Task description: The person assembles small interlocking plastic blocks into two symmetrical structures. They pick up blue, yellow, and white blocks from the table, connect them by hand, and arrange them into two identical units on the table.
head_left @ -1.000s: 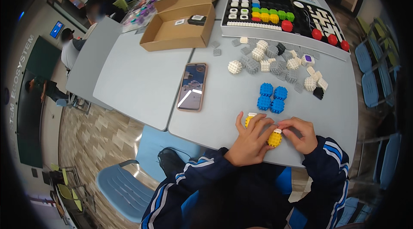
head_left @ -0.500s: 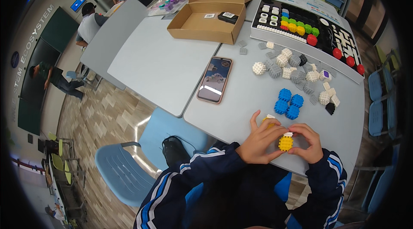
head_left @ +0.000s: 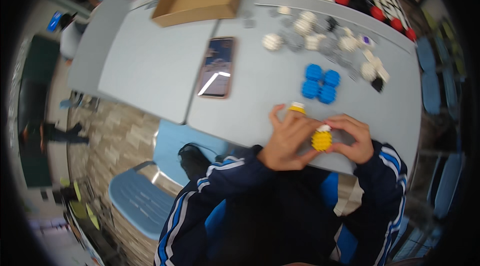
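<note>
One yellow block (head_left: 322, 141) with a white piece (head_left: 324, 128) on top is pinched between my left hand (head_left: 290, 138) and right hand (head_left: 357, 142), near the edge of the surface (head_left: 250, 111); four blue blocks (head_left: 315, 87) lie beyond.

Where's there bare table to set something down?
Free: left tabletop, in front of the cardboard box and left of the phone; right tabletop, between phone and blue blocks. Crowded: white and gray pieces before the kit tray; around left hand and right hand, holding a yellow block.
</note>
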The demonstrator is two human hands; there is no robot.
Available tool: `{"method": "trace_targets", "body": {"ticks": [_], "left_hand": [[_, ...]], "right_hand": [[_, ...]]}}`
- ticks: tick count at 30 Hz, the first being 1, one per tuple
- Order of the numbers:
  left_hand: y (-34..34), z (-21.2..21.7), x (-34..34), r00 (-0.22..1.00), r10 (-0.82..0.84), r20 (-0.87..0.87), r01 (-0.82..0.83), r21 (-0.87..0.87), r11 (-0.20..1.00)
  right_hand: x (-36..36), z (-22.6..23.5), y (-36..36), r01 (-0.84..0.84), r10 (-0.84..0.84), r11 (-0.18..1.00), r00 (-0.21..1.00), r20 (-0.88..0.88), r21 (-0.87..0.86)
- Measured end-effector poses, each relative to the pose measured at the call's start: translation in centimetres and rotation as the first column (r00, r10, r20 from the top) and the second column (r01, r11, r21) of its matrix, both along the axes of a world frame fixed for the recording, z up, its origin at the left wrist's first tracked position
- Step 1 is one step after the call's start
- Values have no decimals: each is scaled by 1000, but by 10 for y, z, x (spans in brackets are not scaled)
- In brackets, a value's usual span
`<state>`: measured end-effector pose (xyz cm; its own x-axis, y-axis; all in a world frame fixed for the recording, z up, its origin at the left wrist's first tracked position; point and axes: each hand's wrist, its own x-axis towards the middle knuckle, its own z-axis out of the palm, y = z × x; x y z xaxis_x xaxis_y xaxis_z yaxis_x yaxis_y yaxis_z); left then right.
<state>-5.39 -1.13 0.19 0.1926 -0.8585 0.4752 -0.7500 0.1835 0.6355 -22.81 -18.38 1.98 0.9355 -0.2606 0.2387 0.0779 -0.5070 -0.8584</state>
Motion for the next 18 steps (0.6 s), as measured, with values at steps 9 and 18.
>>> {"method": "trace_targets", "body": {"ticks": [9, 18], "left_hand": [[-7, 6, 0, 1000, -24, 8, 24, 42, 999], [-5, 11, 0, 999, -28, 29, 26, 65, 998]], "right_hand": [[-2, -1, -6, -33, 30, 998, 998, 56, 51], [-1, -8, -1, -25, 19, 998, 995, 97, 64]]}}
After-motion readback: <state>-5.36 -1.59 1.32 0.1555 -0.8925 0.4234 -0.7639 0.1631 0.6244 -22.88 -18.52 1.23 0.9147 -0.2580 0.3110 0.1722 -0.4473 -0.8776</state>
